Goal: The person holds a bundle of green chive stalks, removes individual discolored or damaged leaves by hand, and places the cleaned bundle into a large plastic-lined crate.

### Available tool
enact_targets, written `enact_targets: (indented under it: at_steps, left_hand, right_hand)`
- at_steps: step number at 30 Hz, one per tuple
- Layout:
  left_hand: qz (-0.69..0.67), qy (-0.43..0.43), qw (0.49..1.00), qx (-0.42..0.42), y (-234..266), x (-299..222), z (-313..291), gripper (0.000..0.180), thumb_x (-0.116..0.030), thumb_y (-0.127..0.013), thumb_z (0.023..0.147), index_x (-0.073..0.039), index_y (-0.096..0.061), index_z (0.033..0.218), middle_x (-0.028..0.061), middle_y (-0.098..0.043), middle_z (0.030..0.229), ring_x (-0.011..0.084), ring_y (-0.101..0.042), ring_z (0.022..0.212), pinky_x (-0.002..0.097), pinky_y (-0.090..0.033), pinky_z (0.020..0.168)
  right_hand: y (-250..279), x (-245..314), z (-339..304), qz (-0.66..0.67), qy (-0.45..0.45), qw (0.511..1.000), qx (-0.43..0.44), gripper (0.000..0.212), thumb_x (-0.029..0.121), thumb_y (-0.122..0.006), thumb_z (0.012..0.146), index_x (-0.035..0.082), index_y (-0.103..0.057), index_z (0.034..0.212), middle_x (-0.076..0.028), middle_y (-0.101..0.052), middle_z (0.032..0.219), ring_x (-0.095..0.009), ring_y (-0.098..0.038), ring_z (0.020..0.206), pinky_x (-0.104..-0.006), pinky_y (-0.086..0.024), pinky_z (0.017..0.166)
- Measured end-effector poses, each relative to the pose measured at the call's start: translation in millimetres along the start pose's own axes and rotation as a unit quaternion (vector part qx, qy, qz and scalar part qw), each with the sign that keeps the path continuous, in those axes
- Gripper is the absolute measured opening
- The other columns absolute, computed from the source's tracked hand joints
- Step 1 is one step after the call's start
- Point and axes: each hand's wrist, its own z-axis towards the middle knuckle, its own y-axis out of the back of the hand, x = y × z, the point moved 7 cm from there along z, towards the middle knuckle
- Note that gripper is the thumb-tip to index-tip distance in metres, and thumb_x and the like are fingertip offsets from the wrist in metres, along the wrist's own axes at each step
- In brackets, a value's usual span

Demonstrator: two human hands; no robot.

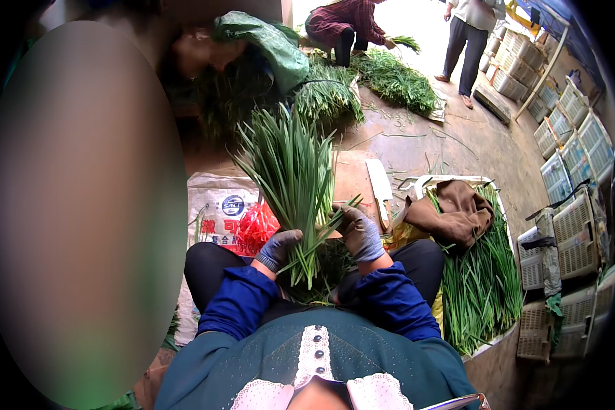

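A thick bunch of green chives (pixel 283 171) stands upright in front of me, leaf tips pointing away and cut ends over my lap. My left hand (pixel 280 249), in a grey glove, is closed round its lower left side. On the other side my right hand (pixel 362 234), gloved too, pinches a few chive leaves that jut out sideways at the bunch's edge. Beyond the right hand, a knife with a broad pale blade (pixel 378 179) lies on a wooden board (pixel 352 167). Shiny red plastic strands (pixel 256 229) lie beside the left hand.
At my right a white crate (pixel 506 205) holds more chives (pixel 485 287) and a brown cloth (pixel 458 212). A printed woven sack (pixel 208 195) lies left. Chive heaps (pixel 396 82), a crouching person (pixel 345 24) and a standing person (pixel 466 44) are farther off; stacked crates (pixel 574 225) line the right.
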Motion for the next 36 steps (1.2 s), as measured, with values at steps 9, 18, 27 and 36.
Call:
enact_targets:
  at_steps: [9,18,27,36]
  left_hand:
    - [-0.07,-0.015,0.997,0.003,11.0,-1.0,13.6,0.058,-0.032,-0.073,0.081,0.001,-0.055,0.126,0.0174,-0.063,0.121,0.0307,-0.063,0.109,0.0459,-0.054,0.091]
    - [-0.125,-0.099,0.987,0.031,21.0,-21.3,13.2,0.059,-0.029,-0.07,0.083,0.003,-0.052,0.129,0.016,-0.063,0.119,0.0335,-0.057,0.119,0.0489,-0.049,0.099]
    - [-0.091,-0.115,0.989,-0.003,-8.7,-38.4,-1.9,0.056,-0.027,-0.067,0.085,0.002,-0.052,0.13,0.0168,-0.062,0.125,0.0322,-0.061,0.113,0.0476,-0.049,0.1]
    - [-0.166,-0.166,0.971,0.045,21.8,-47.0,-4.3,0.047,-0.03,-0.066,0.088,0.001,-0.058,0.123,0.0168,-0.064,0.12,0.0343,-0.058,0.119,0.0596,-0.046,0.098]
  right_hand:
    - [31.2,-1.2,8.1,0.066,0.034,0.997,-0.02,0.025,0.021,-0.057,0.097,-0.001,-0.063,0.106,-0.014,-0.069,0.1,-0.03,-0.067,0.096,-0.05,-0.054,0.09]
    - [24.3,13.8,-2.4,0.135,0.031,0.99,0.003,0.034,0.03,-0.059,0.095,0.005,-0.058,0.119,-0.015,-0.066,0.115,-0.031,-0.064,0.106,-0.0468,-0.052,0.094]
    - [-26.4,-37.1,-23.5,-0.313,-0.074,0.945,0.065,0.046,0.024,-0.067,0.091,-0.007,-0.057,0.123,-0.011,-0.066,0.11,-0.017,-0.061,0.1,-0.0275,-0.047,0.089]
    - [-32.2,-55.6,-20.2,0.101,-0.111,0.985,0.085,0.021,0.021,-0.062,0.095,0.001,-0.063,0.101,-0.008,-0.068,0.085,-0.025,-0.067,0.087,-0.0372,-0.054,0.083]
